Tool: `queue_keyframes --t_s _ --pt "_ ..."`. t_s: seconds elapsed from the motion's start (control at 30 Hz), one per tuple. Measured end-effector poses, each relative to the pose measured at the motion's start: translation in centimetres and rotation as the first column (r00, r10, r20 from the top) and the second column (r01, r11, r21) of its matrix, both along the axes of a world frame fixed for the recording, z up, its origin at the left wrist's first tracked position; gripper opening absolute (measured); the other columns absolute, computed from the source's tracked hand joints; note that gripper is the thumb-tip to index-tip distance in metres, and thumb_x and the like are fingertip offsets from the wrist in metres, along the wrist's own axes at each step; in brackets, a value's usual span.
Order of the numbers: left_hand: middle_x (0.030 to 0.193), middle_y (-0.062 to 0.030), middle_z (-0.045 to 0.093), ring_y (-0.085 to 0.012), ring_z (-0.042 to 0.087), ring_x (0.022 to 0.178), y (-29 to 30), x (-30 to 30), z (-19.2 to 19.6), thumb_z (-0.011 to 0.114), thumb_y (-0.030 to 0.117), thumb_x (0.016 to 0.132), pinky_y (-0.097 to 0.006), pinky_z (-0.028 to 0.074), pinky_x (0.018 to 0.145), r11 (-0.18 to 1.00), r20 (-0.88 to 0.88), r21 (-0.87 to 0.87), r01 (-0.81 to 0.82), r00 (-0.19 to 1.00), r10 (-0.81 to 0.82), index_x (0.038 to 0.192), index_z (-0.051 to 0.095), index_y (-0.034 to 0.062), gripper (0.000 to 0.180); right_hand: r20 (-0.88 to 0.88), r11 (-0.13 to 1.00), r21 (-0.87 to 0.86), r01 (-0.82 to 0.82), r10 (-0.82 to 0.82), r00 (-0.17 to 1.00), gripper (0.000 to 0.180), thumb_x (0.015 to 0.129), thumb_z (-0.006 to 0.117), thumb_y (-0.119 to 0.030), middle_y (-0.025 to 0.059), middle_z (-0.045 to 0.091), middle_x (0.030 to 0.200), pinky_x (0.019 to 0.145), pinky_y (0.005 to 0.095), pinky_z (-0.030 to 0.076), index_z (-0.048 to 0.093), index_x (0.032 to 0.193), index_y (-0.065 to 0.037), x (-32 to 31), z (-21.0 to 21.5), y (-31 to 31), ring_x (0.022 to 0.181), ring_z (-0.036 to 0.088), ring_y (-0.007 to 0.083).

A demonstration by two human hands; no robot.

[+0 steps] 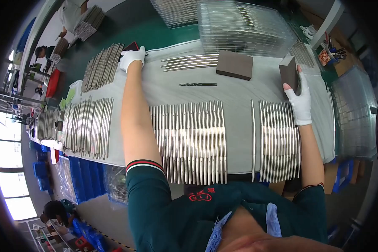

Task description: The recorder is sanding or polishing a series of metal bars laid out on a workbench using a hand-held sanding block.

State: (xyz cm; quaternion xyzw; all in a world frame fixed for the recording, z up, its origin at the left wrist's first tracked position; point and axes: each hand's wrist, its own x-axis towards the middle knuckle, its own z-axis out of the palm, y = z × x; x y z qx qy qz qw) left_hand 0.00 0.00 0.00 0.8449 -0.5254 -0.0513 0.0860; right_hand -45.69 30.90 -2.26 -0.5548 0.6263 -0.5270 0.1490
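My left hand, in a white glove, reaches to the far left of the cloth. Its fingers close around a dark, red-edged object, whose kind I cannot make out. At the right, my right hand grips a grey-brown rectangular block with a pale end; its glove leaves the thumb and a fingertip bare. A second brown block lies flat, touching the ends of several thin metal rods. Below those is a dark drill bit. Rows of shiny metal rods lie between my forearms, with a single rod apart.
Stacked clear plastic trays stand at the back, with more clear trays at the right. Further rod bundles lie left of my arm. A tool holder sits back right. Other people work at the far left.
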Motion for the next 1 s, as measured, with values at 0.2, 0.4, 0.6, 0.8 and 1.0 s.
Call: queue_keyframes --t_s 0.2,0.4,0.6,0.8,1.0 --pt "0.138 -0.0235 0.057 -0.0342 0.059 0.124 -3.5 -0.3 1.9 0.065 0.053 0.083 -0.042 0.046 0.102 0.983 0.002 -0.082 -0.163 0.986 0.164 0.147 0.035 -0.0091 0.095 0.032 0.999 -0.025 0.027 -0.026 0.999 0.076 0.089 0.077 -0.017 0.0140 0.047 0.152 0.115 0.0348 0.035 0.038 0.153 -0.003 0.1 0.2 -1.7 0.138 0.046 0.0236" --pt "0.137 -0.0230 0.058 -0.0333 0.058 0.126 -2.7 -0.1 0.7 0.072 0.051 0.074 -0.042 0.046 0.103 0.985 -0.027 -0.043 -0.168 0.986 0.167 0.138 0.044 -0.0051 0.089 0.044 1.000 0.008 0.022 -0.023 0.999 0.075 0.090 0.076 -0.016 0.0148 0.047 0.152 0.115 0.0346 0.035 0.038 0.153 -0.003 -0.5 -0.3 -0.6 0.137 0.047 0.0241" --pt "0.133 -0.0276 0.060 -0.0370 0.061 0.122 -1.5 2.3 1.3 0.074 0.071 0.067 -0.041 0.047 0.103 0.993 -0.154 -0.115 -0.002 0.988 -0.016 0.144 0.039 -0.0093 0.116 0.032 1.000 -0.010 0.018 -0.017 0.999 0.073 0.091 0.075 -0.017 0.0156 0.047 0.152 0.114 0.0337 0.036 0.040 0.152 -0.003 -1.3 -1.0 -0.9 0.137 0.047 0.0232" --pt "0.131 -0.0285 0.059 -0.0411 0.058 0.122 9.1 1.8 3.2 0.074 0.048 0.083 -0.046 0.047 0.102 0.683 0.025 -0.503 0.529 0.799 -0.601 0.143 0.044 -0.0083 0.087 0.064 0.999 -0.028 0.029 -0.027 0.998 0.069 0.092 0.074 -0.017 0.0145 0.051 0.148 0.111 0.0326 0.039 0.042 0.151 -0.003 -1.1 -1.2 -1.5 0.131 0.051 0.0213" --pt "0.144 -0.0279 0.049 -0.0453 0.043 0.138 25.3 2.2 1.8 0.077 0.038 0.086 -0.049 0.035 0.114 0.519 0.034 -0.512 0.684 0.620 -0.784 0.148 0.041 0.0010 0.081 0.039 0.996 -0.032 0.085 -0.084 0.996 0.068 0.093 0.074 -0.022 0.0141 0.056 0.141 0.107 0.0311 0.042 0.043 0.150 -0.001 -2.0 -1.2 -1.5 0.125 0.055 0.0204"
